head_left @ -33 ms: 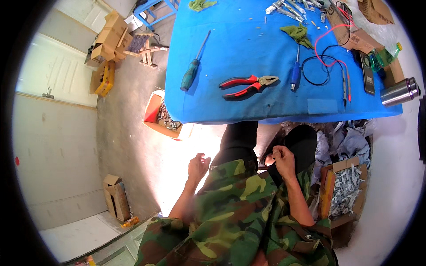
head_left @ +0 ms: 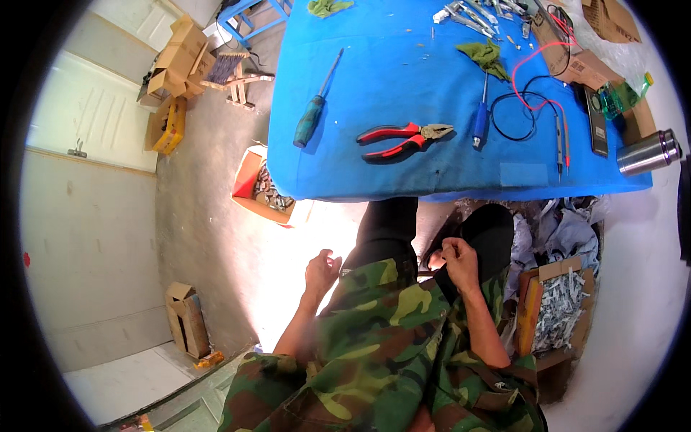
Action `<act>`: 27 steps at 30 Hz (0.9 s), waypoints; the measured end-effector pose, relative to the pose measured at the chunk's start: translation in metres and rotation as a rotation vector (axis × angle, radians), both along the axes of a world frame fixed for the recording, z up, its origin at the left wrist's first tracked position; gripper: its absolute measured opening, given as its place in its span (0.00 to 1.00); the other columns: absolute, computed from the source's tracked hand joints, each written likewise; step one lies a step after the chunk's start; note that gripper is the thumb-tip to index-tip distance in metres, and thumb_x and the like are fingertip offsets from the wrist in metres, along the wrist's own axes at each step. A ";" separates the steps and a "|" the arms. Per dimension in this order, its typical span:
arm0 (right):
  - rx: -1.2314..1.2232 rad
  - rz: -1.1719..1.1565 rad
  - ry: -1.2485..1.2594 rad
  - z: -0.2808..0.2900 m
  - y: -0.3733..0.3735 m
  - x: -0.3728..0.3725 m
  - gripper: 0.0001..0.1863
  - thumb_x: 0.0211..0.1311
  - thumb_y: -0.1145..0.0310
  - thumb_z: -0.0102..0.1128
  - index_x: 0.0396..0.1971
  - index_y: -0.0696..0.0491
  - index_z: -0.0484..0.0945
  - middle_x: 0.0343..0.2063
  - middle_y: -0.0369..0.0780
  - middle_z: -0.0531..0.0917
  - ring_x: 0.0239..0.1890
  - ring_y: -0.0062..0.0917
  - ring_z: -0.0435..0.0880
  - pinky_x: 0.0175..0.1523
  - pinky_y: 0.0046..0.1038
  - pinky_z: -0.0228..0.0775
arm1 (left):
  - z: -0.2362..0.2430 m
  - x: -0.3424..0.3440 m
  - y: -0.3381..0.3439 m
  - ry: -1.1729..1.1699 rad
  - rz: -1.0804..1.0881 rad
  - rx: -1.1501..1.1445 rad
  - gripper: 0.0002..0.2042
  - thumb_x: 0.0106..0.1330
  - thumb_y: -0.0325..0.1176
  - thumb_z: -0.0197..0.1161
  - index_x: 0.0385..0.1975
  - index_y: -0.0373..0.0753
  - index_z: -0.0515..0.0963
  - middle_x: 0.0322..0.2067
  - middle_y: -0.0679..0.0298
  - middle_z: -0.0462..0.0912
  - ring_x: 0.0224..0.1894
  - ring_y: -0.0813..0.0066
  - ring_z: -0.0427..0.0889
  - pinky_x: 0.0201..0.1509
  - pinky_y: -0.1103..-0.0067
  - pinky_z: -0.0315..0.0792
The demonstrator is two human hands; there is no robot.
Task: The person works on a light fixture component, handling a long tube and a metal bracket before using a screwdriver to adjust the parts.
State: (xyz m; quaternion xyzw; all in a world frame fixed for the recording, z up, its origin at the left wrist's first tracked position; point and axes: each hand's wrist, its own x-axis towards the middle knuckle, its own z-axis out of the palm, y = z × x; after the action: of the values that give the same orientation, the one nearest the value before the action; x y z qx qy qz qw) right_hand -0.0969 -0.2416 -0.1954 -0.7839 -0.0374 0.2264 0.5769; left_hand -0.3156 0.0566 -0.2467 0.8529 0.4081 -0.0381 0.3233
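My left hand [head_left: 321, 272] is beside my left thigh, fingers loosely bent and apart, with nothing visible in it. My right hand [head_left: 459, 263] rests by my right leg, its fingers closed; what they hold, if anything, is hidden. Above both hands, on the blue-covered table [head_left: 374, 180], lie a green-handled screwdriver [head_left: 308, 121], red-and-black pliers [head_left: 392, 144], a blue-handled screwdriver [head_left: 479, 124] and a multimeter's red and grey probes [head_left: 563, 147]. A dark rectangular device [head_left: 597, 126] and a steel flask [head_left: 644, 155] are at the right.
Small metal pieces [head_left: 468, 18] and green cloths [head_left: 481, 54] lie toward the back. A carton of small parts [head_left: 252, 165] sits on the floor left of the table. A box of shredded strips [head_left: 558, 309] stands by my right leg. Cartons [head_left: 180, 61] line the left side near a white door.
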 end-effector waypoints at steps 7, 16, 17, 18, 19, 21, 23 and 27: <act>0.057 -0.010 0.108 -0.039 -0.001 -0.004 0.09 0.68 0.71 0.59 0.40 0.60 0.83 0.22 0.37 0.83 0.22 0.18 0.81 0.29 0.24 0.72 | -0.011 -0.025 0.017 -0.046 0.087 -0.001 0.15 0.65 0.41 0.67 0.42 0.34 0.84 0.33 0.51 0.89 0.36 0.57 0.89 0.44 0.68 0.80; -0.089 -0.034 0.045 -0.047 -0.006 -0.005 0.10 0.64 0.66 0.63 0.39 0.56 0.85 0.29 0.42 0.87 0.33 0.28 0.86 0.42 0.30 0.77 | 0.048 0.026 0.055 -0.527 0.425 -0.167 0.11 0.74 0.34 0.62 0.38 0.31 0.81 0.26 0.64 0.83 0.25 0.82 0.79 0.29 0.82 0.74; -0.084 -0.037 0.039 -0.054 -0.007 -0.007 0.10 0.64 0.66 0.63 0.39 0.56 0.85 0.29 0.43 0.87 0.33 0.28 0.87 0.43 0.30 0.77 | 0.073 0.039 0.054 -0.554 0.453 -0.146 0.11 0.74 0.35 0.62 0.39 0.31 0.81 0.27 0.65 0.82 0.25 0.82 0.78 0.29 0.83 0.73; -0.082 -0.047 0.033 -0.058 -0.009 -0.008 0.10 0.64 0.66 0.63 0.39 0.56 0.85 0.30 0.43 0.88 0.33 0.28 0.87 0.43 0.30 0.77 | 0.101 0.051 0.049 -0.605 0.439 -0.146 0.14 0.76 0.38 0.61 0.39 0.30 0.80 0.28 0.64 0.82 0.26 0.82 0.78 0.29 0.83 0.71; -0.083 -0.039 0.026 -0.059 -0.009 -0.008 0.11 0.65 0.65 0.63 0.39 0.56 0.85 0.30 0.43 0.88 0.34 0.29 0.87 0.43 0.30 0.77 | 0.119 0.056 0.045 -0.654 0.430 -0.113 0.18 0.76 0.44 0.60 0.38 0.31 0.81 0.29 0.62 0.84 0.27 0.80 0.79 0.31 0.81 0.72; -0.083 -0.030 0.011 -0.057 -0.008 -0.007 0.11 0.65 0.64 0.63 0.40 0.55 0.85 0.31 0.44 0.88 0.34 0.30 0.88 0.43 0.31 0.78 | 0.147 0.070 0.038 -0.718 0.356 -0.098 0.16 0.76 0.41 0.59 0.40 0.30 0.81 0.28 0.63 0.83 0.27 0.81 0.78 0.31 0.82 0.71; -0.088 -0.030 0.035 -0.056 -0.006 -0.010 0.12 0.65 0.63 0.63 0.40 0.55 0.85 0.31 0.44 0.88 0.35 0.31 0.88 0.44 0.31 0.78 | 0.162 0.081 0.029 -0.701 0.254 -0.019 0.12 0.74 0.36 0.63 0.41 0.30 0.81 0.30 0.61 0.85 0.29 0.78 0.81 0.34 0.81 0.75; -0.139 0.004 -0.025 -0.041 -0.005 -0.006 0.13 0.66 0.63 0.63 0.42 0.55 0.85 0.31 0.44 0.88 0.32 0.30 0.87 0.40 0.31 0.77 | 0.191 0.120 -0.001 -0.731 -0.058 0.196 0.09 0.65 0.24 0.70 0.41 0.30 0.81 0.32 0.56 0.86 0.32 0.72 0.85 0.38 0.76 0.79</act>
State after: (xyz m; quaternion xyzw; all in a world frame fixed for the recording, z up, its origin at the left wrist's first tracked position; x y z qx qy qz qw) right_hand -0.1024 -0.2462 -0.2365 -0.8248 -0.0303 0.2195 0.5203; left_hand -0.1955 0.0551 -0.0554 0.8483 0.2434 0.2988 0.3631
